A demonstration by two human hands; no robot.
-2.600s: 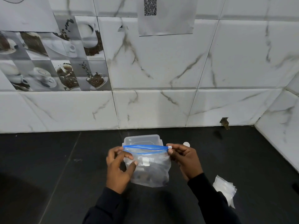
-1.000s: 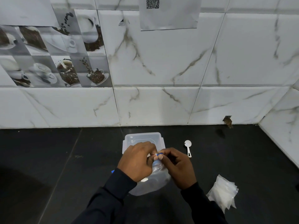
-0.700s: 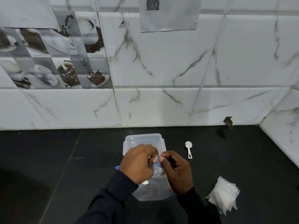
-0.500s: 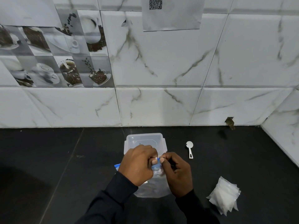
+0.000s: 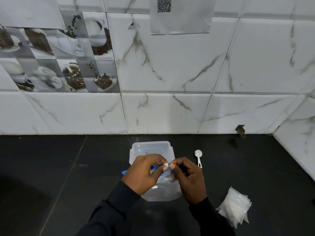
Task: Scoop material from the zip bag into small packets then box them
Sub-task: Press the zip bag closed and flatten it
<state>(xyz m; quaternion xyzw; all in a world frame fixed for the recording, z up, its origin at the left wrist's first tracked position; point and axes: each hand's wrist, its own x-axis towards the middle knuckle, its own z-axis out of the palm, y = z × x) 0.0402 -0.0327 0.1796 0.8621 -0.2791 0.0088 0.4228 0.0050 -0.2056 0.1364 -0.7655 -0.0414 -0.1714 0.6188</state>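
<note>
Moved the left hand (image 5: pixel 144 174) across from the far end of the blue zip strip (image 5: pixel 156 167) to meet the right hand (image 5: pixel 189 179) fingertip to fingertip, and lowered the zip bag (image 5: pixel 163 190) toward the black counter (image 5: pixel 68 184), compared with the earliest frame. Held the bag just in front of the clear lidded box (image 5: pixel 151 148), overlapping its near edge in view. Pinched the small white slider tab (image 5: pixel 165 164) between left thumb and forefinger; pinched the bag's top edge right beside it with curled right fingers. Could not make out any gap in the mouth. Judged the step as opening the bag, with no scooping begun: left the white scoop (image 5: pixel 198 156) lying untouched just right of the box, and the stack of small clear packets (image 5: pixel 234 206) further right of the box and nearer the body. Judged the next move to call for drawing the slider along the strip against a firm hold on the other side, then freeing one hand for the scoop.
</note>
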